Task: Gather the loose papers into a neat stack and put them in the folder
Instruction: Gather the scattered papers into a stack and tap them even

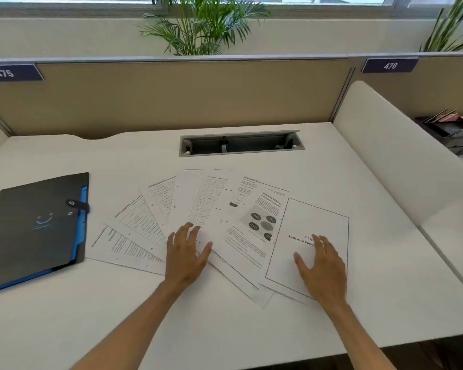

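Observation:
Several printed papers (214, 209) lie fanned out across the middle of the white desk (251, 329), overlapping one another. The rightmost sheet is a bordered title page (305, 217). My left hand (186, 253) rests flat with fingers spread on the lower middle of the fan. My right hand (324, 265) lies palm down with fingers apart on the title page. Neither hand grips a sheet. A black folder (35, 225) with a blue inner edge and a strap clasp lies closed at the left, just beside the leftmost sheet.
A grey cable tray (241, 143) is recessed in the desk behind the papers. A beige partition stands at the back, a white curved divider (401, 156) on the right. A black desk organiser (452, 132) sits beyond the divider.

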A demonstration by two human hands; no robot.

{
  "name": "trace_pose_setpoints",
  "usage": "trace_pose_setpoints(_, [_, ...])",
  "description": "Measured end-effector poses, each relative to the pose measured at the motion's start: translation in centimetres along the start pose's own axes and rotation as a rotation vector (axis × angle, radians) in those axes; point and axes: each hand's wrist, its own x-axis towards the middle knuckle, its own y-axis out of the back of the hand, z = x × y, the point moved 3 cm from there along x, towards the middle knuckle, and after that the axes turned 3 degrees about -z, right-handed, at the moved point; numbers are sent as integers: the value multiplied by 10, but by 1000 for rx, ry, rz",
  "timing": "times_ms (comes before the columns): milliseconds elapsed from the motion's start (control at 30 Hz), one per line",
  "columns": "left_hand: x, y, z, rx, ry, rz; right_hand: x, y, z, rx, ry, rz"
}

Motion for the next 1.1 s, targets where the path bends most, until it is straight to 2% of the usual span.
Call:
trace_pose_setpoints(100, [9,-4,12,19,-16,-7,0,3,17,-19,-108,-16])
trace_pose_setpoints(300, [27,-11,38,40,-75,-48,-3,-3,28,-80,-146,-78])
trace_pose_setpoints(467, [43,-24,49,85,-27,-169,-4,-10,19,-101,-122,-102])
trace_pose_setpoints(767, [59,-27,62,46,44,-227,-3,-21,-8,-107,-86,-111])
trace_pose_setpoints(900, [65,-29,69,-33,135,-277,-3,-27,-24,-125,-76,-98])
trace_pose_setpoints(1100, [69,-30,75,-386,321,-321,-1,-35,-47,-140,-84,-96])
